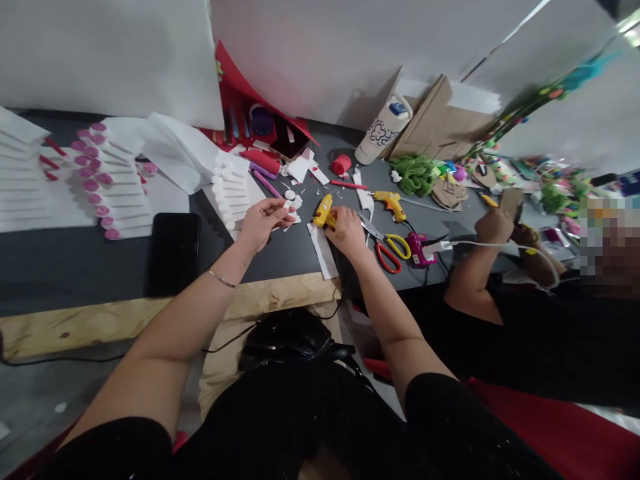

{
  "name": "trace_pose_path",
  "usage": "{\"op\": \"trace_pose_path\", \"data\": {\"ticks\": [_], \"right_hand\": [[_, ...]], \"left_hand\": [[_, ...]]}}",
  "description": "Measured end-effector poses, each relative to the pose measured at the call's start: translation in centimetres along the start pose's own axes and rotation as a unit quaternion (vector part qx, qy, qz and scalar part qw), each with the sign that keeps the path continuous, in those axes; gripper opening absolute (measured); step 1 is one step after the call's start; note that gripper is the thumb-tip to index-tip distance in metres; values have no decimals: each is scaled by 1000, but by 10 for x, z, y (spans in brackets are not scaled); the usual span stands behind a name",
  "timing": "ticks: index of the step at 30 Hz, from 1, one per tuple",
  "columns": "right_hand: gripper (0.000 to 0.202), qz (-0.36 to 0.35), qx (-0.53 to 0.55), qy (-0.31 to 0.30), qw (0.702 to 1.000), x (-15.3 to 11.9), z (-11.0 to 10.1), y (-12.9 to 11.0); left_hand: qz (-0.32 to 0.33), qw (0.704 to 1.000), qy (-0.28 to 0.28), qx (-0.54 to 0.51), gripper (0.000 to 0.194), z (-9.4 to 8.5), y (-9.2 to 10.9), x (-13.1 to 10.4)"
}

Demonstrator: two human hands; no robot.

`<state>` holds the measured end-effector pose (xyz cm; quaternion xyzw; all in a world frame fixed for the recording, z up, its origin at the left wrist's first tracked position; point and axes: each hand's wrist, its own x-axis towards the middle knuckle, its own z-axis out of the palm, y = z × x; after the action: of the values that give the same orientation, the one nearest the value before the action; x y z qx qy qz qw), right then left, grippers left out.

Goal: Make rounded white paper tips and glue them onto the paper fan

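Note:
Between its fingertips my left hand (265, 223) pinches a small white paper piece (290, 208). A round white piece (289, 195) lies just beyond it. My right hand (347, 232) is wrapped round a yellow glue gun (325, 212), low over the table. Below it lies a white paper strip (324, 253). Scissors (385, 243) with one red and one yellow handle rest to the right of this hand. Behind them is a second yellow glue gun (392, 204). White rolled pieces with round ends (233, 190) lie in a row left of my left hand.
Pink-tipped rolled pieces (95, 180) and a black phone (173, 253) lie left. A white bottle (383, 133) stands at the back. A magenta power adapter (421, 251) with cables sits right. Beside me, a co-worker's hands (495, 227) hold a brown piece. Wood edges the table (280, 297).

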<state>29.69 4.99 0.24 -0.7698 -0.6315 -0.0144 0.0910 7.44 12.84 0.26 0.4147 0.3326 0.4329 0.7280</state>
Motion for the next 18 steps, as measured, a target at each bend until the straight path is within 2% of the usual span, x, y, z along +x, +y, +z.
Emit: {"op": "trace_pose_path", "data": {"ticks": [2,4,6,7,8,10,12,13,15,18], "right_hand": [[46,4,49,10,999,4,-4,8],[51,35,120,47,991,8,-10,16],[49,63,213,84,971,10,-17,19],[44,76,279,83,954,10,-20,18],[40,83,356,63,929,9,-23,14],[40,66,506,-15,860,5,-26,3],[50,19,598,-108,794,-1,-27,-11],[53,-1,621,-142,771,-5,-27,-17],[56,-18,638,-177,749,-11,-24,-26],[57,-9,622,-180,762,-18,-20,-29]], "left_hand": [[-1,1000,15,4,22,1,0,-2],[-4,999,31,6,19,3,-1,-3],[-8,999,46,10,16,5,-1,-4],[-9,998,53,14,15,5,-1,-4],[-9,998,60,18,15,6,-1,-5],[-11,997,75,28,15,7,-1,-6],[-14,995,88,37,15,7,0,-7],[-14,995,94,40,15,7,1,-7],[-10,994,100,46,16,6,2,-7],[2,994,95,51,22,4,2,-6]]}}
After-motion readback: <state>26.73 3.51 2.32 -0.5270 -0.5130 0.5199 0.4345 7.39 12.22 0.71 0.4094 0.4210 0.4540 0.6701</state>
